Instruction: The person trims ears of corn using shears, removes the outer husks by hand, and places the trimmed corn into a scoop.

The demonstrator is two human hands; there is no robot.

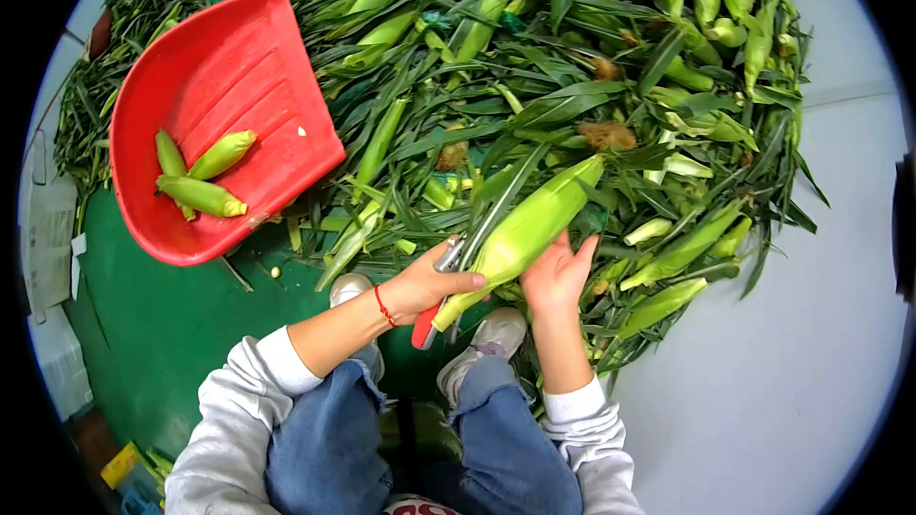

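My left hand is closed around the stalk end of a husked green ear of corn, thumb on top. A tool with a red handle and grey metal parts, like pruning shears, is in the same hand; the fingers partly cover it. The ear slants up to the right, and brown silk shows near its tip. My right hand is open beside the ear's lower right side, palm up and thumb spread; whether it touches the husk I cannot tell.
A red scoop-shaped plastic pan at the left holds three trimmed corn ears. A large heap of corn ears and long leaves spreads ahead and to the right. Green flooring lies at the left, a pale surface at the right.
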